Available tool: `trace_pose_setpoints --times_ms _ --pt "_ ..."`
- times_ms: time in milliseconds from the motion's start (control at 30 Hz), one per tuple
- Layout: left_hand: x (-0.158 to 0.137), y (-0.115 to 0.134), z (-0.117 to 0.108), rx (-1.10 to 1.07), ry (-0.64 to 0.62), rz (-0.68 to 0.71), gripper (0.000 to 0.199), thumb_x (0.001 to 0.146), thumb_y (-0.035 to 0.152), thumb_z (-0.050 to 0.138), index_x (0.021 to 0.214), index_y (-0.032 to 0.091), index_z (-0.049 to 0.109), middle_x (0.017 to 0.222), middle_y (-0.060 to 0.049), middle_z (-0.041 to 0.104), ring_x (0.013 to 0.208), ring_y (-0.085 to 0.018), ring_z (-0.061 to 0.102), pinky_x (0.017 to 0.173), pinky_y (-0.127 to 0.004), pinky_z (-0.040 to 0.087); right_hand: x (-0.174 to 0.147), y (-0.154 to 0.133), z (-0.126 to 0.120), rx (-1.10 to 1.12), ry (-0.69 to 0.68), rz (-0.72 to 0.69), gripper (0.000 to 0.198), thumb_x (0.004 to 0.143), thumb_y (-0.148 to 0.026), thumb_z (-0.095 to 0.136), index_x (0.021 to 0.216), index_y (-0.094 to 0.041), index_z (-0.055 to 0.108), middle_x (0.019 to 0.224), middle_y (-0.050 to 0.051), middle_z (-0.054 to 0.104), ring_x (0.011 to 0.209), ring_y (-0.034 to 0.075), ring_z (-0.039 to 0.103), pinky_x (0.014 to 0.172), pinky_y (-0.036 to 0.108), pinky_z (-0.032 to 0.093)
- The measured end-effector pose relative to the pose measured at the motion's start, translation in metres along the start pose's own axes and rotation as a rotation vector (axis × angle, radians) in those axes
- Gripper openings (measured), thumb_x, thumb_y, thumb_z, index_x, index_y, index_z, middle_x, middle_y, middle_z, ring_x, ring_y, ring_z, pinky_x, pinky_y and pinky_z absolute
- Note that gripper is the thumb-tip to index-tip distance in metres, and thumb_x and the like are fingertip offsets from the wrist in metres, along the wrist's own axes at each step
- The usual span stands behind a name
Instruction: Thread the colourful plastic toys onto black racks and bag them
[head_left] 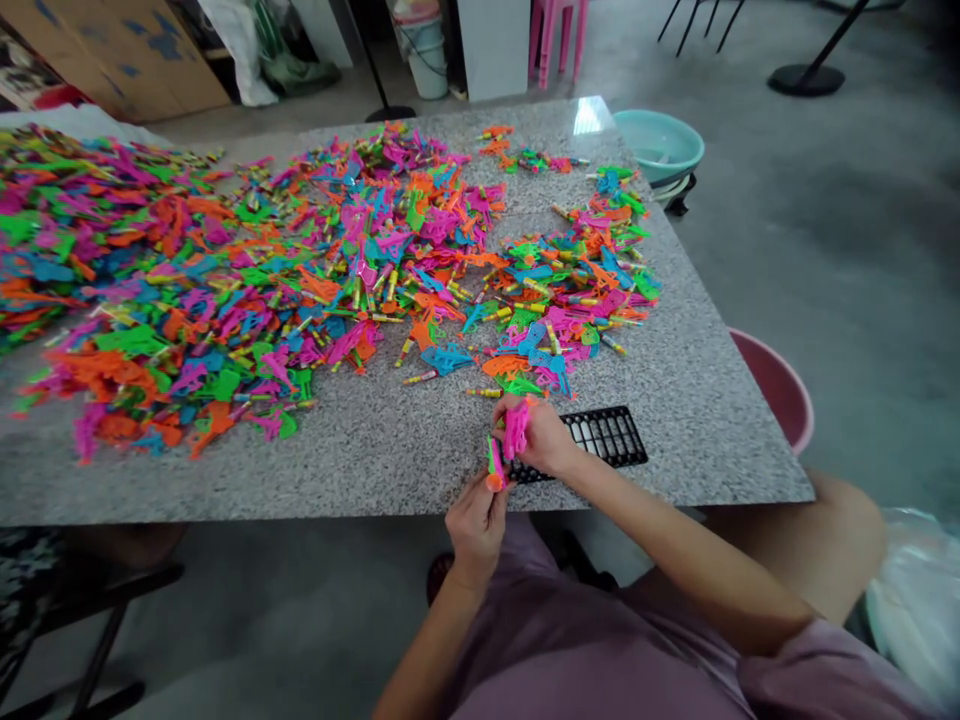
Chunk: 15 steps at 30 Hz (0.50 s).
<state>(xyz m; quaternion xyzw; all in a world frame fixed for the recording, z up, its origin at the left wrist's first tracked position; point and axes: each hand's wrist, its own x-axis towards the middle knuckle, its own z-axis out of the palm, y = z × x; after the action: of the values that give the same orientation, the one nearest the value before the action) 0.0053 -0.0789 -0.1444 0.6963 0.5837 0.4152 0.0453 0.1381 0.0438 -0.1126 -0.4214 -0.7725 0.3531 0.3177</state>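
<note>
At the near edge of the granite table (360,430), my left hand (476,515) pinches a small plastic toy (495,467) in green and pink with a round orange end. Just above it, my right hand (541,438) is closed on a bright pink plastic toy (516,428). Both hands are close together, and the fingertips of the right one are partly hidden. Beneath and beside my right forearm lies a black slotted rack (611,437) with pale pieces showing in its slots. A loose heap of coloured plastic toys (536,350) spreads just beyond my hands.
A far larger heap of similar toys (225,300) covers the table's left and middle. Off the right edge stand a turquoise basin (660,140) and a pink tub (772,390). A plastic bag (919,600) is at lower right. Pink stool legs (556,40) show behind.
</note>
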Motion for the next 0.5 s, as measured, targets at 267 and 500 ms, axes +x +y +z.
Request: trace_pose_setpoints --times_ms 267,500 --pt "-0.004 -0.002 0.002 -0.005 -0.003 0.006 0.015 0.093 0.019 0.058 0.101 0.019 0.071 0.09 -0.007 0.077 0.087 -0.02 0.073 0.079 -0.029 0.059 0.003 -0.009 -0.007 -0.242 -0.125 0.025 0.017 0.077 -0.014 0.062 0.094 -0.019 0.062 0.08 0.003 0.067 0.076 0.018 0.063 0.069 0.025 0.044" --pt "-0.006 0.0 0.004 -0.029 -0.003 0.01 0.017 0.093 0.016 0.057 0.099 0.02 0.072 0.094 -0.005 0.077 0.09 -0.02 0.073 0.081 -0.031 0.059 0.002 -0.017 -0.01 -0.264 -0.062 0.129 0.019 0.075 -0.009 0.061 0.091 -0.018 0.063 0.08 0.004 0.07 0.073 0.02 0.066 0.066 0.028 0.046"
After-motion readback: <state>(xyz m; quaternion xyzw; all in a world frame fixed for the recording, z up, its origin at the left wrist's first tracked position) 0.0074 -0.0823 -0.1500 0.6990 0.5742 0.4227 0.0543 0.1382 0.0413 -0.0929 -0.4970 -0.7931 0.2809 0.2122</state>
